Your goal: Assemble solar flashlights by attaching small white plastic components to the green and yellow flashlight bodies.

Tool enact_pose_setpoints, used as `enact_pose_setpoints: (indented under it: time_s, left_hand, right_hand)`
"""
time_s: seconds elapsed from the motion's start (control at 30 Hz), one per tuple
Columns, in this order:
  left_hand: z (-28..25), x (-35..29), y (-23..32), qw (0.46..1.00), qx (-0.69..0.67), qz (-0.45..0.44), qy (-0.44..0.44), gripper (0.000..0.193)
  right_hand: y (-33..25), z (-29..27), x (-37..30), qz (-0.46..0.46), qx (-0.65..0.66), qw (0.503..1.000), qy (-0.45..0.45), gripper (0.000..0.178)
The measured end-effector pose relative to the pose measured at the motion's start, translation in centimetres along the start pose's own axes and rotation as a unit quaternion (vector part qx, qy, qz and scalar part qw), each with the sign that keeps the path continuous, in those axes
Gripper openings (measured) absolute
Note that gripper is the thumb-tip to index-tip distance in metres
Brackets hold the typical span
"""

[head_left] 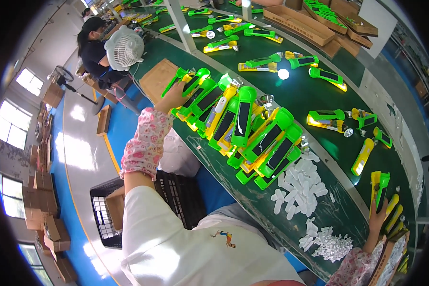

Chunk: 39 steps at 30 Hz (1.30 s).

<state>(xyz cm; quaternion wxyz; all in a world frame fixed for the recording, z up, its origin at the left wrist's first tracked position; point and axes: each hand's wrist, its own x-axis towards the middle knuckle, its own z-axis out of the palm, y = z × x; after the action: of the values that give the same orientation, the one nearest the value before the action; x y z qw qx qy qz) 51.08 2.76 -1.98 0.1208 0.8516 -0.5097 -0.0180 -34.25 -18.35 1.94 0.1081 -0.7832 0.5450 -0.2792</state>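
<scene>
My left hand (175, 97) is at the far left end of a pile of green and yellow solar flashlights (244, 117), its fingers closed around a green casing (175, 82) there. Part of that grip is hidden behind the hand. Dark solar panels face up on most of the pile, and a few shiny lamp heads poke out behind. At the far right my right hand (377, 220) grips the lower end of a green and yellow flashlight (380, 185), held roughly upright. Several yellow flashlight bodies (393, 214) lie just beside that hand.
White plastic pieces (300, 186) and small clear parts (332, 244) lie heaped on the green bench near me. More flashlights (325, 76) sit on the belt beyond a metal rail. A cardboard sheet (158, 78), a fan (125, 47) and a co-worker (94, 52) are at left; a black crate (105, 214) stands below.
</scene>
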Motion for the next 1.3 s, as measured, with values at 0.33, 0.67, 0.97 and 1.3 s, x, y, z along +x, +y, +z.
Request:
enact_pose_setpoints:
  time_s: [0.33,0.67,0.97,1.3]
  left_hand:
    - [-8.9,-15.3,23.7,0.811,-0.530,0.184,-0.166,0.030]
    - [3.9,-16.4,43.9,0.197,-0.926,0.045,-0.320,0.051]
    - [6.3,-19.6,45.5,0.094,-0.902,-0.148,-0.394,0.072]
    - [8.0,-18.5,45.1,0.117,-0.938,0.082,-0.315,0.067]
  right_hand:
    - [-20.2,3.5,-2.7,0.019,0.265,0.960,-0.088,0.041]
    - [-24.2,3.6,-6.3,-0.066,0.171,0.979,-0.084,0.056]
    - [-22.4,2.9,-7.2,-0.037,0.132,0.989,-0.057,0.054]
    - [-21.4,3.6,-7.5,-0.080,0.116,0.990,-0.025,0.057]
